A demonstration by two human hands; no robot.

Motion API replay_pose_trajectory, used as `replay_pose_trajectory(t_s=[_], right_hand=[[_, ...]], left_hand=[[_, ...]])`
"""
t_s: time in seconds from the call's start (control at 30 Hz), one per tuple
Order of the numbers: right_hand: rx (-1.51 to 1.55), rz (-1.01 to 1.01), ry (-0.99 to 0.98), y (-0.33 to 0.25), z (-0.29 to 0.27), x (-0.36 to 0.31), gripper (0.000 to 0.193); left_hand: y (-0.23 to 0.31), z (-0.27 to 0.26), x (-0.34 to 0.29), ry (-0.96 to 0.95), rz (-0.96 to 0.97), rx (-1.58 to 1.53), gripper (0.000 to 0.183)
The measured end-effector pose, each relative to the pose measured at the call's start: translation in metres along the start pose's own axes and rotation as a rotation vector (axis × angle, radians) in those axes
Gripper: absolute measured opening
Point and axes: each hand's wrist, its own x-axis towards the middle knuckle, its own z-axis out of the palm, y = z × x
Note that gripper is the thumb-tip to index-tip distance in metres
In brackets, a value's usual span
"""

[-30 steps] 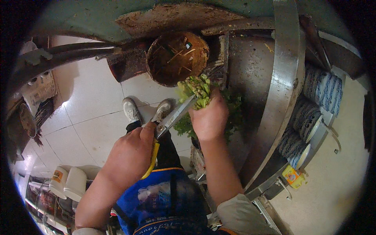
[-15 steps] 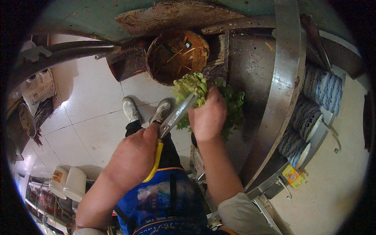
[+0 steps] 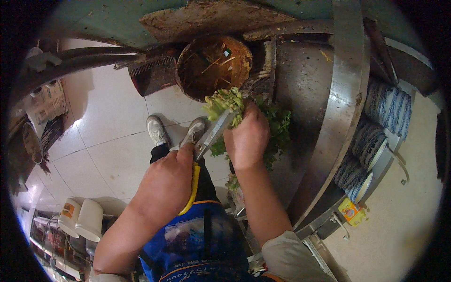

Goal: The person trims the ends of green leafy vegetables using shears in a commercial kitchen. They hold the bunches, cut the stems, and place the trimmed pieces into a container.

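My left hand [image 3: 167, 183] is closed around a pair of scissors [image 3: 217, 129] with yellow handles and metal blades. The blades reach up to the right, against the pale cut ends of a bunch of leafy greens [image 3: 221, 102]. Gripping that bunch is my right hand [image 3: 247, 138], fingers wrapped round the stems. Dark green leaves [image 3: 278, 127] hang out on the hand's right side and below it. The stem ends point left, near the rim of a round brown bin [image 3: 245, 77]. Whether the blades are closed on a stem I cannot tell.
Sticks and scraps lie in the bin, and a dark dustpan [image 3: 152, 75] stands left of it. A metal counter edge [image 3: 345, 89] runs down the right side. Stacked patterned plates [image 3: 387, 110] stand beyond it. White buckets [image 3: 89, 221] are at lower left.
Both hands have shifted only slightly: the left a little to the right, the right a little to the left with the greens. The scissors stay at the stem ends.
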Motion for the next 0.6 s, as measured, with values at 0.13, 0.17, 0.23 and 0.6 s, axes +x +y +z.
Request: replay_pose_trajectory(t_s=[0.13,0.17,0.23,0.6], right_hand=[[-0.004,0.049,-0.043,-0.003,-0.002,0.000,0.057],[-0.009,0.063,-0.049,-0.004,-0.002,0.000,0.056],[-0.009,0.074,-0.061,-0.005,-0.003,0.000,0.056],[-0.032,0.169,-0.109,-0.003,-0.004,0.009,0.054]], left_hand=[[-0.003,0.006,0.003,0.098,0.071,0.126,0.026],[-0.004,0.007,0.004,0.085,0.067,0.114,0.026],[-0.006,0.008,0.005,0.075,0.066,0.128,0.025],[-0.014,0.014,0.019,0.018,-0.035,-0.123,0.032]])
